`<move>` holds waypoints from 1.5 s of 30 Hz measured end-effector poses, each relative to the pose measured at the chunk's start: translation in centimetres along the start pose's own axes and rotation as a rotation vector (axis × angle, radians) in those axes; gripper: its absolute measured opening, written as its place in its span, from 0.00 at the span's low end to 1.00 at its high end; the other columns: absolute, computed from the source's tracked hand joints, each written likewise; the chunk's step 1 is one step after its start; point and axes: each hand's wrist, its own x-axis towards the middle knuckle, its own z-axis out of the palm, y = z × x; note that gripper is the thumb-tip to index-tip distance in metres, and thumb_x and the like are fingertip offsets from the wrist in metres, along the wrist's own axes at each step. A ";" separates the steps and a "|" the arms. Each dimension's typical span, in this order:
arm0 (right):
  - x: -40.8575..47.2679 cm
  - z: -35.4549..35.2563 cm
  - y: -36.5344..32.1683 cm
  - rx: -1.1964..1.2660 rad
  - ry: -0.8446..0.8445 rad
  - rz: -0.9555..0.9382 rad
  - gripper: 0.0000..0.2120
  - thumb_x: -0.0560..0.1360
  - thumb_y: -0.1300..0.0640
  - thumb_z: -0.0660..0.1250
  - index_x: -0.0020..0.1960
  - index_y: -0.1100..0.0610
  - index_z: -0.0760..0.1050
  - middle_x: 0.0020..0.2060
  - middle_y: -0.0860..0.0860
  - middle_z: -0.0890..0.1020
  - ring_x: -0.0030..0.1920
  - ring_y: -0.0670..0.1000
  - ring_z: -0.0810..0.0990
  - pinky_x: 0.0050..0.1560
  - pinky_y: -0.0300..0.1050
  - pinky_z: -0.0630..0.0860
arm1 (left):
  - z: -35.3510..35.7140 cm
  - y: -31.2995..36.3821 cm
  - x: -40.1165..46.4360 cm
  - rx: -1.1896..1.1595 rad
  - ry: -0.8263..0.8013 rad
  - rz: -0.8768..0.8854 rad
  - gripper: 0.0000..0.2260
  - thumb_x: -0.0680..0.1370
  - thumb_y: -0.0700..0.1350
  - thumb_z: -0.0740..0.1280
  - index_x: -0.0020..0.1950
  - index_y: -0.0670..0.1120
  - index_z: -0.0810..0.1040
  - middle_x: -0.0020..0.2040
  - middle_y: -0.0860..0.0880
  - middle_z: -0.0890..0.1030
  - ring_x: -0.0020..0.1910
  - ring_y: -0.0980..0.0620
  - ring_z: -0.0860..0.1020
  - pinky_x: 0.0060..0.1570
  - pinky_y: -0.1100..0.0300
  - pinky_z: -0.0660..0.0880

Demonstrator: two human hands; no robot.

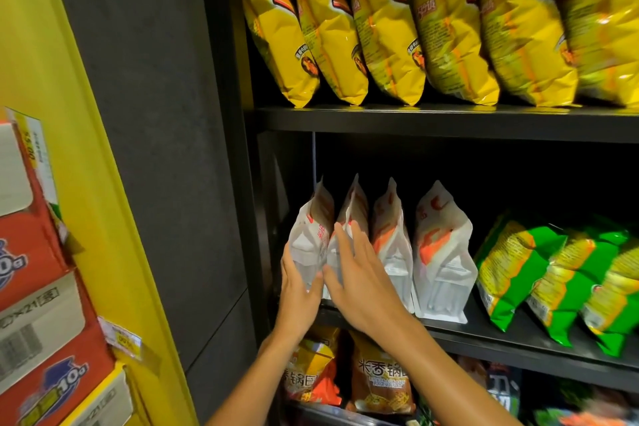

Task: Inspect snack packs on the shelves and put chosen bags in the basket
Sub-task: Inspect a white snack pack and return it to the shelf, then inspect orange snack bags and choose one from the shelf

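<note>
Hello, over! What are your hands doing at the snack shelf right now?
Left hand grips the leftmost white bag. Right hand flat on the second white bag. Nothing blocking; basket not in view.

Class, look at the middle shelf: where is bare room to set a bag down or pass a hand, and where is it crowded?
Bare shelf shows between the rightmost white bag and the green bags. A narrower gap lies beside the left wall. The yellow bags above overlap tightly.

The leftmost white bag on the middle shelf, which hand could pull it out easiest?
Probably the left hand. It already cups the leftmost white bag from its outer side, low down. The right hand lies flat with straight fingers across the second white bag beside it.
</note>
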 end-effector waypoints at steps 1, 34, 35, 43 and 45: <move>0.1 0.1 0.1 -0.003 0.009 -0.002 0.34 0.86 0.46 0.54 0.84 0.48 0.37 0.83 0.51 0.37 0.83 0.54 0.37 0.83 0.52 0.47 | -0.1 -0.2 0.2 0.015 -0.019 0.011 0.41 0.78 0.64 0.69 0.83 0.60 0.48 0.80 0.55 0.61 0.77 0.55 0.65 0.74 0.47 0.70; -11.9 -20.1 10.9 -0.220 0.225 -0.135 0.26 0.79 0.49 0.67 0.76 0.55 0.71 0.75 0.51 0.73 0.78 0.54 0.65 0.78 0.50 0.62 | 4.0 18.0 -5.0 0.723 -0.306 0.799 0.28 0.81 0.58 0.57 0.80 0.50 0.66 0.81 0.53 0.63 0.82 0.52 0.55 0.81 0.55 0.51; -13.2 -22.0 12.0 -0.232 0.227 -0.117 0.26 0.79 0.48 0.66 0.75 0.55 0.72 0.74 0.51 0.73 0.78 0.55 0.66 0.78 0.51 0.63 | 5.9 19.5 -5.4 0.714 -0.318 0.835 0.27 0.81 0.57 0.58 0.79 0.48 0.68 0.79 0.51 0.66 0.81 0.50 0.58 0.80 0.54 0.54; -24.9 -38.5 19.6 -0.359 0.234 0.028 0.29 0.78 0.45 0.65 0.75 0.56 0.72 0.72 0.54 0.75 0.75 0.56 0.68 0.76 0.33 0.51 | 20.7 31.5 -11.2 0.684 -0.467 1.047 0.28 0.79 0.59 0.59 0.75 0.46 0.74 0.75 0.47 0.73 0.77 0.43 0.68 0.77 0.49 0.63; -27.8 -42.4 21.2 -0.371 0.261 0.069 0.29 0.77 0.47 0.67 0.75 0.57 0.72 0.72 0.54 0.75 0.75 0.57 0.68 0.75 0.29 0.48 | 23.8 34.2 -12.8 0.670 -0.490 1.071 0.28 0.79 0.60 0.59 0.75 0.47 0.74 0.75 0.47 0.73 0.77 0.43 0.68 0.78 0.51 0.61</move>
